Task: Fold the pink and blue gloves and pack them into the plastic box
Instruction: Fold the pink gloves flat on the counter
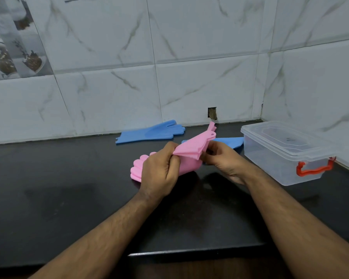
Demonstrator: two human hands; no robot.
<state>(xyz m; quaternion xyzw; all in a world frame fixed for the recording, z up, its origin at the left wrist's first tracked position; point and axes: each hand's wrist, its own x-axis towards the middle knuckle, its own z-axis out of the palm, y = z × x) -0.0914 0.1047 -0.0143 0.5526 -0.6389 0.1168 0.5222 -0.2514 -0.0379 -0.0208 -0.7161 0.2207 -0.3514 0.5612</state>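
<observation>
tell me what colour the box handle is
Red-orange: the handle on the clear plastic box, seen best in the head view, the only one.

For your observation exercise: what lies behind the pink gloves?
Behind the pink gloves, a second blue glove lies on the counter; only its far part shows, the rest covered by the right hand.

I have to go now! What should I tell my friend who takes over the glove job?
Left hand and right hand both grip the pink gloves, half folded above the counter.
One blue glove lies flat by the wall; the other lies behind the right hand, beside the box.
Box has its lid on, nothing inside.
Left: finish the pink fold, fold blue, open box, pack all.
</observation>
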